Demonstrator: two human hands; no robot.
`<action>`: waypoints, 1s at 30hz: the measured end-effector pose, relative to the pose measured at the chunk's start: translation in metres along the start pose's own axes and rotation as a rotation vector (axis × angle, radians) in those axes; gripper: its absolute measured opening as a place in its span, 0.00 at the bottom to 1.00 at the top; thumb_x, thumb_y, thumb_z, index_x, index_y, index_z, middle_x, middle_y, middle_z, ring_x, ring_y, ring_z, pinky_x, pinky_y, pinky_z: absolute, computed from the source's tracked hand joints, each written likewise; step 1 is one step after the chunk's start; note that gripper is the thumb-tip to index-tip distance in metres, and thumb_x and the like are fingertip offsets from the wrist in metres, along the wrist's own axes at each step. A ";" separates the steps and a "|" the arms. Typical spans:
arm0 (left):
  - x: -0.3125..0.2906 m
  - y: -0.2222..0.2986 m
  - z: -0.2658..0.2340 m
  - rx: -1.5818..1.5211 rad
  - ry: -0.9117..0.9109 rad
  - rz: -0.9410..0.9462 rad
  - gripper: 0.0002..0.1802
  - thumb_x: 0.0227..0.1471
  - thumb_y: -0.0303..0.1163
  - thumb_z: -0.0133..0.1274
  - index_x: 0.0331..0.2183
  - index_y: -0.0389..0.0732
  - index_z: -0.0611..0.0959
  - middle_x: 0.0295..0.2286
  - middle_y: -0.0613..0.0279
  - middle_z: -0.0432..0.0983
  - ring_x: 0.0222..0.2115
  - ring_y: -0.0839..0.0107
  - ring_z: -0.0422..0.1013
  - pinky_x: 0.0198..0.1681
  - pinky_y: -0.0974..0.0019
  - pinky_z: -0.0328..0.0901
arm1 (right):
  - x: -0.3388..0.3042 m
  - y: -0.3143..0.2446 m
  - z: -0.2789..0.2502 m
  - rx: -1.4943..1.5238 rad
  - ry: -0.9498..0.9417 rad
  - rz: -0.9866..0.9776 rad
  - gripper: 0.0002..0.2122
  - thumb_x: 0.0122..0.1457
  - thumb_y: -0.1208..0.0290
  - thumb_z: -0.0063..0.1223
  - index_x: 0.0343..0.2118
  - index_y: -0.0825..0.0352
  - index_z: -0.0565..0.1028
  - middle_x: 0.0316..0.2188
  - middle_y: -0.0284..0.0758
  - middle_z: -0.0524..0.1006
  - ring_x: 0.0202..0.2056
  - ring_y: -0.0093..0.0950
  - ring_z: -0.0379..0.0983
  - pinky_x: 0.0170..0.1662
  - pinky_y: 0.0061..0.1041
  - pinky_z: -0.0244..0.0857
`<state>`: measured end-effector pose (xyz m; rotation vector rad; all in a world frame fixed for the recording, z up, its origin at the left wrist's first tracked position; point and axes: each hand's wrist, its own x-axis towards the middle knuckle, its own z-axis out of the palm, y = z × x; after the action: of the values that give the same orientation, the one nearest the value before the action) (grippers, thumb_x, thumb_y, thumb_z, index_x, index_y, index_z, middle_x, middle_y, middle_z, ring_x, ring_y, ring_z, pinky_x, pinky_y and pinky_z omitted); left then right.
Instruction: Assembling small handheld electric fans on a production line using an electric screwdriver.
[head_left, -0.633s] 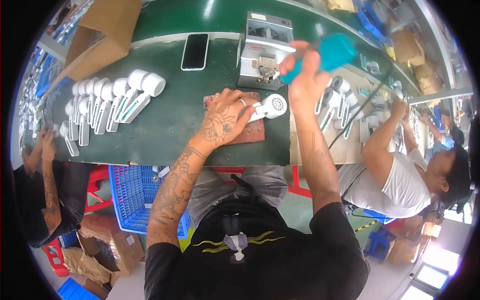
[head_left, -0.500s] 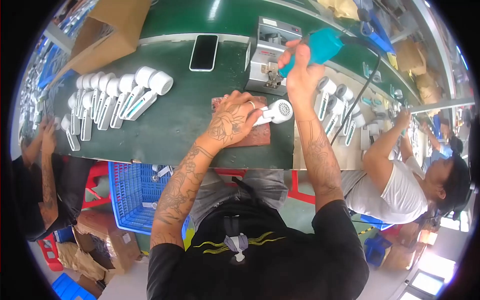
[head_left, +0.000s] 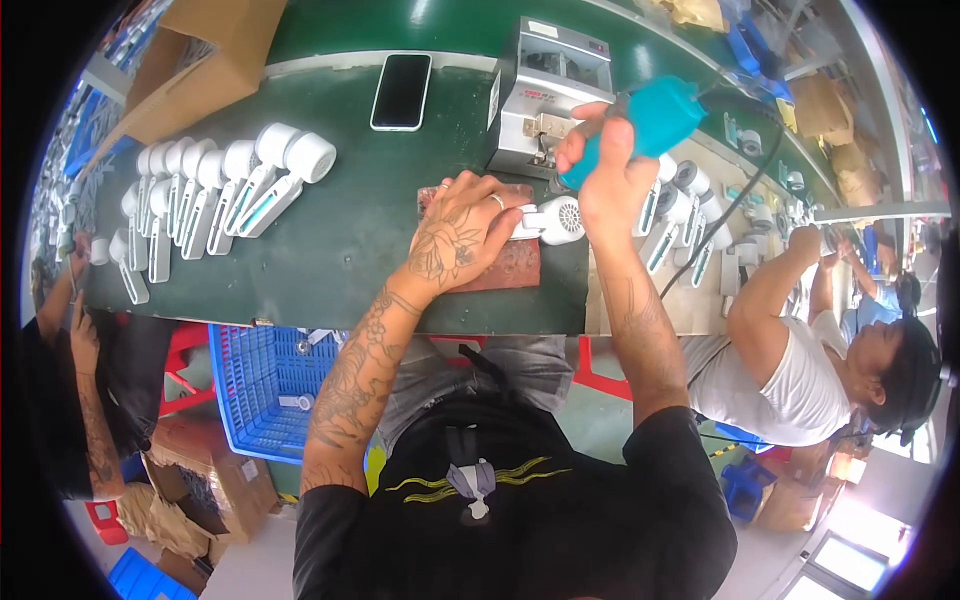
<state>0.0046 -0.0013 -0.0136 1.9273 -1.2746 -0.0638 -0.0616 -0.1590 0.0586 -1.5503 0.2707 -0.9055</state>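
The left hand (head_left: 462,228) presses flat on a white hair-dryer-shaped part (head_left: 548,220), which lies on a reddish mat (head_left: 505,268) near the front edge of the green surface (head_left: 350,230). The right hand (head_left: 600,175) is clamped around a teal power screwdriver (head_left: 645,125), tip down beside the part. Open surface lies leftward — up to a row of white parts (head_left: 215,185); a grey machine (head_left: 545,95) crowds the back.
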 end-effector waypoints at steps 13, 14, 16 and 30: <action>0.002 0.002 0.000 0.014 -0.023 -0.007 0.12 0.57 0.37 0.53 0.39 0.43 0.85 0.38 0.60 0.76 0.42 0.57 0.69 0.51 0.51 0.62 | -0.017 0.019 0.001 0.102 -0.101 0.002 0.21 0.68 0.54 0.49 0.35 0.73 0.70 0.19 0.35 0.70 0.21 0.26 0.68 0.26 0.26 0.65; 0.002 0.001 0.000 0.027 -0.032 -0.006 0.12 0.57 0.36 0.53 0.39 0.43 0.85 0.38 0.60 0.76 0.41 0.57 0.69 0.50 0.52 0.63 | -0.017 0.019 0.002 0.102 -0.097 0.017 0.20 0.68 0.54 0.48 0.34 0.72 0.70 0.20 0.35 0.70 0.21 0.26 0.68 0.26 0.26 0.65; 0.001 0.004 -0.003 0.012 -0.021 -0.008 0.11 0.57 0.36 0.53 0.39 0.43 0.85 0.38 0.60 0.76 0.41 0.57 0.70 0.49 0.52 0.63 | -0.018 0.021 0.003 0.103 -0.090 0.035 0.20 0.69 0.55 0.48 0.34 0.72 0.69 0.20 0.35 0.70 0.21 0.26 0.67 0.26 0.26 0.65; -0.001 0.001 -0.001 0.017 0.012 0.047 0.12 0.58 0.33 0.52 0.41 0.45 0.86 0.38 0.57 0.75 0.40 0.53 0.69 0.48 0.51 0.63 | 0.020 0.001 0.004 -0.058 0.043 -0.096 0.22 0.70 0.53 0.43 0.38 0.73 0.72 0.19 0.33 0.72 0.22 0.24 0.71 0.27 0.25 0.64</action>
<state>0.0039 -0.0002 -0.0130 1.9087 -1.3155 -0.0179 -0.0449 -0.1694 0.0658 -1.6098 0.2572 -1.0152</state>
